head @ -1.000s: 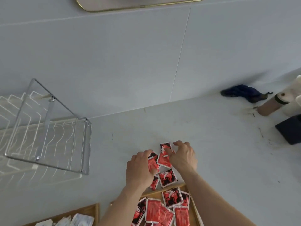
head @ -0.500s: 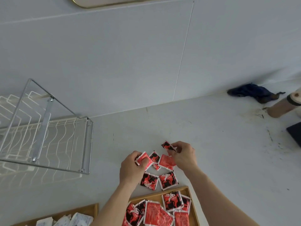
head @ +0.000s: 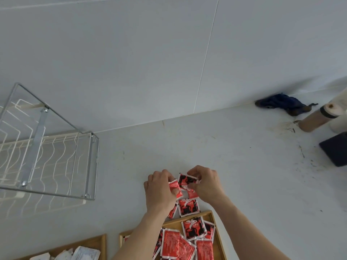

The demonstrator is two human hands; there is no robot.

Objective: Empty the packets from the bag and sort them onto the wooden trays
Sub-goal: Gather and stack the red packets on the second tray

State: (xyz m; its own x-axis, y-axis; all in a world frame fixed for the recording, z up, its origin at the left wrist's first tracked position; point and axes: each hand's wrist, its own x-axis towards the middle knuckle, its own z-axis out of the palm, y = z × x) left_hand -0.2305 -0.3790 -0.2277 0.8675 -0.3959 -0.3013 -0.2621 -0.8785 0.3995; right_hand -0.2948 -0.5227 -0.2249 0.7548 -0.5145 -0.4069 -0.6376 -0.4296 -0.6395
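Note:
Several red packets [head: 188, 206] lie on the white counter just beyond a wooden tray [head: 213, 220] that holds more red packets [head: 175, 244]. My left hand [head: 159, 192] pinches a red packet [head: 174, 185] at its right edge. My right hand [head: 206, 182] grips another red-and-black packet [head: 185, 180] lifted off the pile. The two hands are close together over the loose packets. A second wooden tray [head: 93, 243] at the lower left holds white packets [head: 84, 253]. No bag for the packets is identifiable.
A wire dish rack [head: 47, 147] with a chrome frame stands at the left. A dark blue cloth [head: 281, 103] lies against the wall at the right, beside a tan cylinder [head: 315, 119] and a black box [head: 336, 149]. The counter near them is dirty.
Both hands lifted packets off the loose pile and have drawn together over it. The view has shifted a little; the trays show more at the bottom.

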